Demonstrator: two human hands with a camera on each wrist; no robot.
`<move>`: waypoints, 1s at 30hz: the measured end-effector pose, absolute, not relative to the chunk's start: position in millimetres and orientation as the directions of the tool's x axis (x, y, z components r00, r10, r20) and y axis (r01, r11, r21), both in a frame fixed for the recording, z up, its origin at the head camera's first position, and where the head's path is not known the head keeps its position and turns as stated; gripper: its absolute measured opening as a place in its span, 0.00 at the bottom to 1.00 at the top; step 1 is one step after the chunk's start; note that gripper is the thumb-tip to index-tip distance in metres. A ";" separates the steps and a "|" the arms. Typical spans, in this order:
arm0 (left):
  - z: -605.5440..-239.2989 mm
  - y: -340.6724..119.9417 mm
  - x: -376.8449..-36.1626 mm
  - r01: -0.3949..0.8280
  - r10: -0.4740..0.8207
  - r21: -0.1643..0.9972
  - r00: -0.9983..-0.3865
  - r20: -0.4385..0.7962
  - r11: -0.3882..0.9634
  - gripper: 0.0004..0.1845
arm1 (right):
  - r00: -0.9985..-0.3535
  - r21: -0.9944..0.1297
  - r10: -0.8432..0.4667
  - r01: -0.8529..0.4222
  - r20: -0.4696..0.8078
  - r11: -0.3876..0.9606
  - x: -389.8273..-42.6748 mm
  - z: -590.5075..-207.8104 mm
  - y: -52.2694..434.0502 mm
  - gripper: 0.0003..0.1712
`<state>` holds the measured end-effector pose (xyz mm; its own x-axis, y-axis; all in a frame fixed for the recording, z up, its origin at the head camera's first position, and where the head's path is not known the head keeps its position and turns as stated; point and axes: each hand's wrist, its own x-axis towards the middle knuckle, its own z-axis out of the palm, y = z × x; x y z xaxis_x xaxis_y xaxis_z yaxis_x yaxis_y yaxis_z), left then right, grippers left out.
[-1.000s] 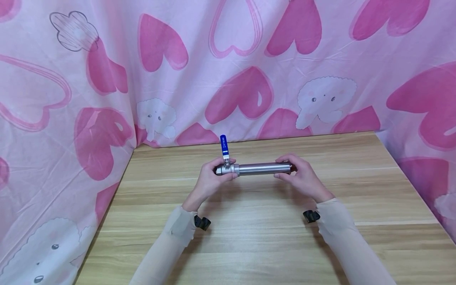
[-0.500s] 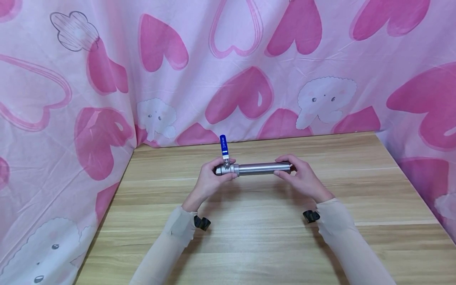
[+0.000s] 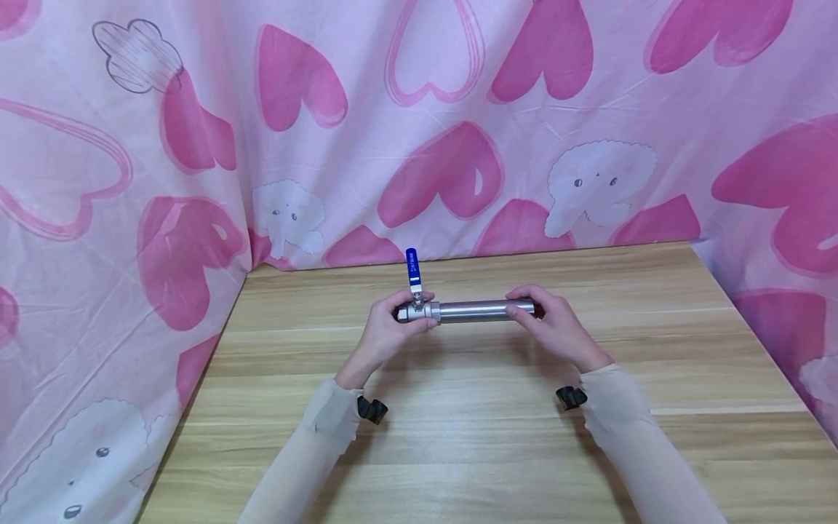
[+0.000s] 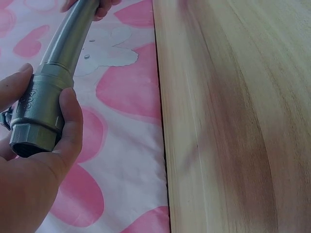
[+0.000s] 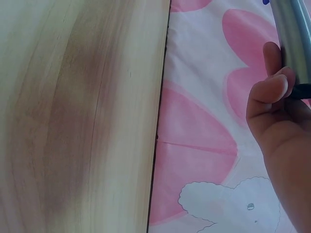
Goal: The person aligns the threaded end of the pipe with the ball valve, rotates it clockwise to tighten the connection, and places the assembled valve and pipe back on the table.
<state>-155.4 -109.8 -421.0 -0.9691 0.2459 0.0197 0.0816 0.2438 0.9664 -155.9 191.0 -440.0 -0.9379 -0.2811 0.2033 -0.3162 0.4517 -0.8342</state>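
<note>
A steel ball valve (image 3: 420, 312) with a blue lever handle (image 3: 412, 268) is joined to a smooth steel pipe (image 3: 473, 311). My left hand (image 3: 381, 331) grips the valve body, fingers on the far side and thumb on the near side. In the left wrist view the valve (image 4: 38, 104) has a hex end facing the palm and raised lettering. At the other end, my right hand (image 3: 556, 325) holds the pipe, thumb against its near side. A dark part shows at that pipe end (image 5: 302, 90) in the right wrist view. The assembly is held level above the table.
A light wood-grain table (image 3: 445, 437) lies beneath both hands. Pink fabric (image 3: 445, 167) printed with hearts and white animals hangs along its back and sides. Each wrist carries a small black device (image 3: 372, 410).
My right thumb has shifted up and over the near side of the pipe's end. My left hand and the valve stay in place.
</note>
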 end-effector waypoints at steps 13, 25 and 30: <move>-421.0 -108.4 -156.7 0.077 0.242 0.967 -0.970 0.017 0.241 0.22 | -0.941 -0.844 -0.282 -0.301 0.187 0.443 -156.3 -440.5 190.9 0.15; -421.8 -108.9 -156.6 0.087 0.243 0.964 -0.970 0.024 0.252 0.21 | -0.939 -0.842 -0.290 -0.305 0.187 0.446 -156.0 -439.8 187.8 0.23; -421.9 -109.4 -156.6 0.085 0.243 0.965 -0.970 0.024 0.247 0.20 | -0.927 -0.824 -0.305 -0.342 0.218 0.452 -155.8 -439.4 187.3 0.26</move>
